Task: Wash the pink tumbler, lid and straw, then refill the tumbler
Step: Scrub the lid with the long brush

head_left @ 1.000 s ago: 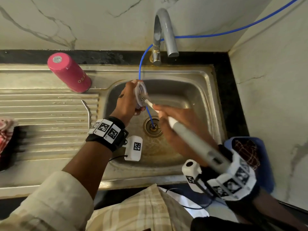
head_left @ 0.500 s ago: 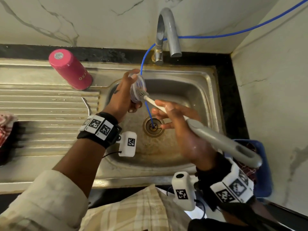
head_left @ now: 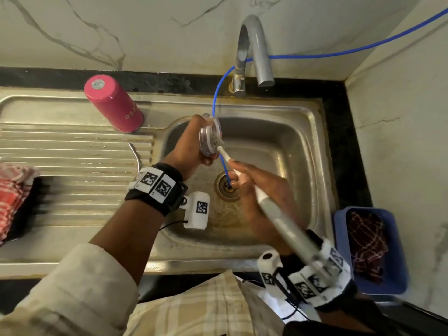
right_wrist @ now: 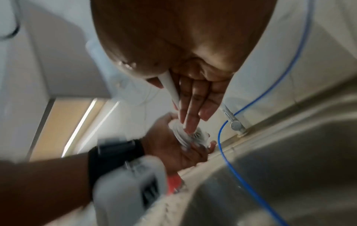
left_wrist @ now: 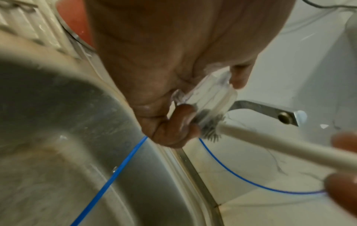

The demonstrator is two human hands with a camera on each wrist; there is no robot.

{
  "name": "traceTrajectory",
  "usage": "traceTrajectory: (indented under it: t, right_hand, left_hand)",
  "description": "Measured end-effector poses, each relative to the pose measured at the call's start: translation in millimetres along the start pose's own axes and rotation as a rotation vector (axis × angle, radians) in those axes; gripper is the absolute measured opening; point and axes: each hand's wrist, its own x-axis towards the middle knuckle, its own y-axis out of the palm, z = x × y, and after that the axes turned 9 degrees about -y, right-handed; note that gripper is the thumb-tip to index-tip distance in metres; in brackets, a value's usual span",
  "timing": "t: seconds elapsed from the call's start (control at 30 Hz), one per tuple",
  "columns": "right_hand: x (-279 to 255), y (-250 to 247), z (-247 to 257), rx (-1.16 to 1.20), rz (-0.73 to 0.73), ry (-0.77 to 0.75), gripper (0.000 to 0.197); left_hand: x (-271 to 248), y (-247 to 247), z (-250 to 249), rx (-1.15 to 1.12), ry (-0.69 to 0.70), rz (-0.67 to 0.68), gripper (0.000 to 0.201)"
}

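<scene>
Scrubbing lid (head_left: 210,137) over sink (head_left: 312,151): our left hand (head_left: 188,147) grips lid, right hand (head_left: 257,190) clamped on brush (head_left: 278,214); pink tumbler (head_left: 112,104) inverted on drainboard, we judge washed; straw unseen; tap dry; rinse, refill pending.

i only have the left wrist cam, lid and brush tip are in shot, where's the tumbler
Observer: The pink tumbler stands on the drainboard, left of the basin, apparently upside down.
Operator: and the straw
Observer: What looks like a bent metal straw lies on the drainboard ridges beside the basin's edge.
Operator: how's the brush held
Observer: The right hand pinches the brush with its fingers laid along the shaft; the long grey handle runs back over the wrist.
</scene>
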Motion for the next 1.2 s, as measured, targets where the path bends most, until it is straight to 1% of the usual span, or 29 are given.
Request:
traceTrajectory:
  t: [0.07, 0.1, 0.13, 0.17, 0.2, 0.23, 0.27, 0.33, 0.37, 0.4, 0.47, 0.5, 0.53, 0.57, 0.63, 0.67, 0.7, 0.73, 0.77, 0.8, 0.87, 0.9, 0.93, 1.0, 1.07, 1.1, 1.13, 1.17, 1.2]
  right_hand:
    - [9.7, -6.7, 12.5, 0.257, -0.120, 0.261, 0.032]
    - [14.6, -12.5, 17.7, 0.327, -0.135, 0.341, 0.033]
    - [17.7, -18.2, 20.2, 0.358, -0.130, 0.375, 0.035]
    - [19.9, -21.6, 21.4, 0.365, -0.118, 0.370, 0.036]
    - [22.4, -23.2, 21.7, 0.332, -0.104, 0.331, 0.035]
    - [23.6, -23.3, 20.2, 0.258, -0.075, 0.256, 0.033]
    - [23.1, -22.6, 16.2, 0.147, -0.025, 0.146, 0.030]
    - [20.1, -22.0, 6.8, -0.131, 0.125, -0.070, 0.031]
    - [18.8, -21.4, 3.7, -0.250, 0.192, -0.129, 0.033]
    - [17.8, -20.4, 2.9, -0.331, 0.225, -0.155, 0.034]
    - [11.7, -16.9, 1.2, -0.345, 0.197, -0.178, 0.033]
    - [8.0, -13.1, 1.4, -0.275, 0.153, -0.152, 0.033]
    - [5.9, -9.9, 3.9, -0.153, 0.086, -0.074, 0.032]
    - [6.3, -8.0, 7.2, -0.005, 0.006, 0.051, 0.031]
    - [12.5, -11.7, 18.9, 0.245, -0.097, 0.325, 0.029]
    - [15.2, -16.1, 22.7, 0.315, -0.109, 0.412, 0.030]
    - [16.6, -20.2, 24.5, 0.359, -0.109, 0.459, 0.032]
    - [17.9, -23.1, 26.1, 0.379, -0.104, 0.454, 0.032]
    - [18.4, -25.7, 26.3, 0.341, -0.087, 0.390, 0.030]
    - [18.5, -27.1, 24.4, 0.246, -0.045, 0.272, 0.029]
    - [17.1, -28.5, 15.9, -0.043, 0.099, 0.026, 0.031]
    - [17.1, -28.9, 11.6, -0.157, 0.152, -0.031, 0.032]
    - [17.8, -29.3, 9.0, -0.220, 0.181, -0.055, 0.032]
    - [18.1, -29.6, 6.1, -0.301, 0.208, -0.112, 0.033]
    - [13.0, -25.0, 4.4, -0.322, 0.212, -0.144, 0.034]
    - [10.2, -21.4, 5.8, -0.282, 0.187, -0.131, 0.034]
    - [9.2, -18.7, 8.3, -0.191, 0.140, -0.082, 0.033]
    - [10.1, -17.8, 12.5, -0.062, 0.080, 0.006, 0.032]
    - [12.7, -18.4, 17.8, 0.077, 0.023, 0.128, 0.030]
  left_hand:
    - [0.0, -0.4, 7.3, -0.014, 0.094, -0.030, 0.030]
    - [0.2, -1.0, 9.5, -0.001, 0.148, -0.047, 0.026]
    - [0.1, -0.8, 10.1, 0.021, 0.189, -0.053, 0.029]
    - [0.5, 0.4, 10.0, 0.044, 0.217, -0.056, 0.038]
    - [1.5, 2.8, 9.4, 0.061, 0.232, -0.066, 0.046]
    - [2.1, 5.4, 7.9, 0.073, 0.230, -0.086, 0.053]
    - [1.9, 7.4, 6.5, 0.077, 0.208, -0.117, 0.059]
    - [2.6, 7.9, 4.2, 0.064, 0.115, -0.171, 0.068]
    - [2.3, 6.2, 2.7, 0.048, 0.065, -0.161, 0.070]
    - [2.4, 3.8, 1.2, 0.029, 0.026, -0.129, 0.070]
    - [4.6, -0.3, 0.0, -0.024, -0.003, -0.062, 0.062]
    - [3.4, 0.1, -0.2, -0.049, -0.006, -0.041, 0.054]
    - [2.3, 0.5, 1.0, -0.070, -0.007, -0.025, 0.047]
    - [0.5, 1.4, 3.2, -0.094, -0.007, -0.013, 0.043]
    - [-1.7, 2.2, 9.1, -0.145, 0.014, -0.001, 0.042]
    - [-2.0, 0.9, 11.8, -0.163, 0.031, -0.002, 0.044]
    - [-2.2, -0.5, 13.6, -0.168, 0.051, -0.005, 0.046]
    - [-1.7, -1.4, 14.7, -0.145, 0.082, -0.016, 0.045]
    - [-1.4, -1.1, 15.2, -0.099, 0.121, -0.026, 0.046]
    - [-1.1, 0.5, 15.6, -0.037, 0.158, -0.036, 0.048]
    - [-1.0, 4.6, 16.1, 0.058, 0.176, -0.051, 0.055]
    - [-1.3, 5.9, 16.2, 0.078, 0.164, -0.053, 0.061]
    - [-2.2, 5.4, 15.2, 0.084, 0.149, -0.054, 0.067]
    - [-3.4, 1.8, 10.3, 0.083, 0.108, -0.056, 0.068]
    - [-4.9, 0.6, 4.8, 0.033, 0.067, -0.030, 0.061]
    - [-6.7, 2.1, 2.5, -0.012, 0.063, -0.001, 0.054]
    - [-7.5, 3.6, 1.8, -0.050, 0.071, 0.021, 0.047]
    - [-8.5, 4.4, 2.1, -0.071, 0.079, 0.037, 0.042]
    - [-8.9, 3.7, 3.2, -0.080, 0.084, 0.058, 0.042]
